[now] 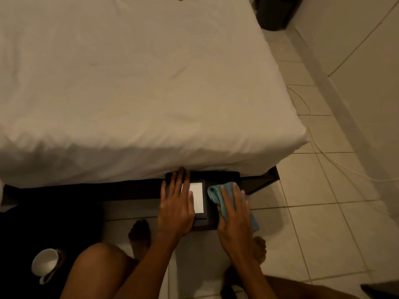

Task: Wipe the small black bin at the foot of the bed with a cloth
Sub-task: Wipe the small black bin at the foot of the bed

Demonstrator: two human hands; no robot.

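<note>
We look down on a small black bin (210, 203) standing on the tiled floor (313, 223), right against the near edge of a bed (129, 83) covered by a white sheet. A white rectangular label (197, 197) sits on the bin's top. Our left hand (176, 210) lies flat on the left part of the top, fingers spread and straight, gripping nothing, its fingertips reaching the sheet. Our right hand (234, 221) presses a folded teal cloth (222, 197) against the bin's right side, fingers stretched out over the cloth rather than curled around it. Bare knees and feet show near us. To the near left, a white cup (44, 263) lies tipped on a dark surface. A white cable (336, 162) trails across the floor on the right.
</note>
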